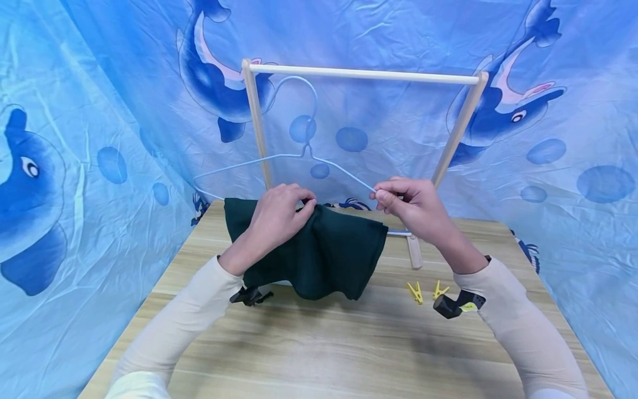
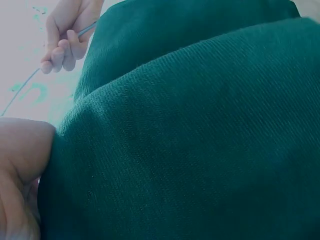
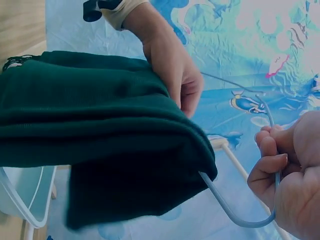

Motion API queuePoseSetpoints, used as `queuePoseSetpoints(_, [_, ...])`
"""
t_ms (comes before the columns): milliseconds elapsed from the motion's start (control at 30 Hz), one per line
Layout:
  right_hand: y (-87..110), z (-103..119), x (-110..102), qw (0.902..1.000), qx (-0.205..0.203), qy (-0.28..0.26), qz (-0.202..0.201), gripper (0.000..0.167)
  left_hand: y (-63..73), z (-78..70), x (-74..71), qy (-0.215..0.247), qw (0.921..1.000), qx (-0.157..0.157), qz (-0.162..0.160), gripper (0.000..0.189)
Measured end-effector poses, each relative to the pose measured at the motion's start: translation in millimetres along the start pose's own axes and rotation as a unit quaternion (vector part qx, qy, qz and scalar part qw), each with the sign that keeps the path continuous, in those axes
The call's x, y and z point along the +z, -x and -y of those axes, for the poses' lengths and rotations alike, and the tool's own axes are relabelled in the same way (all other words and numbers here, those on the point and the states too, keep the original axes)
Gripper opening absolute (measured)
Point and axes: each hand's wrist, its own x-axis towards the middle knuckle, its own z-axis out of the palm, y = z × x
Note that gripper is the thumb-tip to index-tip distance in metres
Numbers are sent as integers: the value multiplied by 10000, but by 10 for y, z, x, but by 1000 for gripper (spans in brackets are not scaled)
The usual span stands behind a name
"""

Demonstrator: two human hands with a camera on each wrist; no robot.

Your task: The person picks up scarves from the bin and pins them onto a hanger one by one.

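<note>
Cloth (image 1: 349, 249) dominates left-wrist view; head view alone shows yellow clothespins (image 1: 416, 293).

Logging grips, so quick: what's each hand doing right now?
Left hand: holding the green cloth near its top fold.
Right hand: holding the wire hanger at one corner.

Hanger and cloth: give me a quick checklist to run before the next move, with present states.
1. Right hand gripping the hanger: ok.
2. Left hand holding the cloth at its top fold: ok.
3. Cloth draped over the hanger's lower bar: ok.
4. Hook over the rack's rail: not ok, it is free.
5. Cloth's front and back hanging even: cannot tell, back mostly hidden.
6. Clips away from the cloth: ok, both on the table.
</note>
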Motion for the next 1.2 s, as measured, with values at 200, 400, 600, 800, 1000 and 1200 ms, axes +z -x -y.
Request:
queuePoseSetpoints(200, [-20,0,-7,9999,49,71,-96,15,26,21,26,293,9913,1228,376,35])
queuePoseSetpoints(400, [-30,23,-9,9998,-65,48,-189,14,-19,-37,106,48,9711,2385,117,34])
queuePoseSetpoints(600, [-33,21,14,9998,-148,68,-100,13,-21,-115,173,-109,9660,2433,-866,15])
queuePoseSetpoints(800, [-16,24,70,9990,-355,9,271,13,-69,-200,96,260,9870,1473,-596,15])
queuePoseSetpoints(1000, [-19,41,114,9986,-434,-27,306,13,-158,-263,93,-181,9951,969,76,21])
queuePoseSetpoints(1200, [-43,40,112,9996,-276,102,-5,13,-146,-278,148,-148,9919,1090,635,19])
